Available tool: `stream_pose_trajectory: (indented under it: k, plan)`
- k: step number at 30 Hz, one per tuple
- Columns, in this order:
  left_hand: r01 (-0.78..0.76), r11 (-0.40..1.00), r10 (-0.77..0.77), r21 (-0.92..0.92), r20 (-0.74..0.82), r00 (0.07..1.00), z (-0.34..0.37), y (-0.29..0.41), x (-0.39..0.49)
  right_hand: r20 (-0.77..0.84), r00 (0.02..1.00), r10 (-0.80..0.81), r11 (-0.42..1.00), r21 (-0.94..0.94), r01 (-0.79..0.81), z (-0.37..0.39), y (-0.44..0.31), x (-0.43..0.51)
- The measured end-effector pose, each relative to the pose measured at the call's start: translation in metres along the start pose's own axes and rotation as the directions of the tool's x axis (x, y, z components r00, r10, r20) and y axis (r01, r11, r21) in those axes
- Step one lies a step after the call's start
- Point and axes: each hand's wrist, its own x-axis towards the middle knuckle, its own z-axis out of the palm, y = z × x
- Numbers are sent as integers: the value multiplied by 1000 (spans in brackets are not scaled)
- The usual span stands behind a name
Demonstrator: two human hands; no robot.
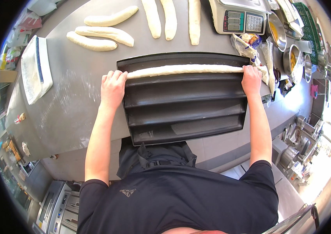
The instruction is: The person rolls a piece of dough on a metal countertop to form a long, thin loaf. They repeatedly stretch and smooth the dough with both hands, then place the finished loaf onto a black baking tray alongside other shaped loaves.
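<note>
A long, thin dough strand (183, 69) stretches across the far part of a black baguette tray (183, 98). My left hand (113, 87) pinches its left end, just past the tray's left edge. At the right end, the fingers of my right hand (252, 79) close on the dough by the tray's far right corner. The tray has several long parallel grooves, and its near edge juts past the table toward my waist. Whether the strand rests fully in the groove or is partly held up, I cannot tell.
Several thicker dough pieces (111, 17) lie on the metal table (66, 87) beyond the tray. A digital scale (241, 20) stands at the back right, near plastic bags (248, 48) and metal bowls (292, 61). A white flour-dusted bin (38, 70) sits at left.
</note>
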Motion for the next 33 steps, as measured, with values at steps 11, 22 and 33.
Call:
stream_pose_trajectory:
  k: [11,22,33]
  plan:
    - [52,998,-49,33,-88,995,-6,11,-1,-50,998,23,1000,3,-22,5,3,-8]
    - [124,964,-161,-236,-144,976,-20,11,-19,54,991,123,992,-9,-123,-24,-29,0]
    - [349,796,-382,-495,36,923,-47,24,-184,-319,946,-61,478,823,308,-147,-355,152]
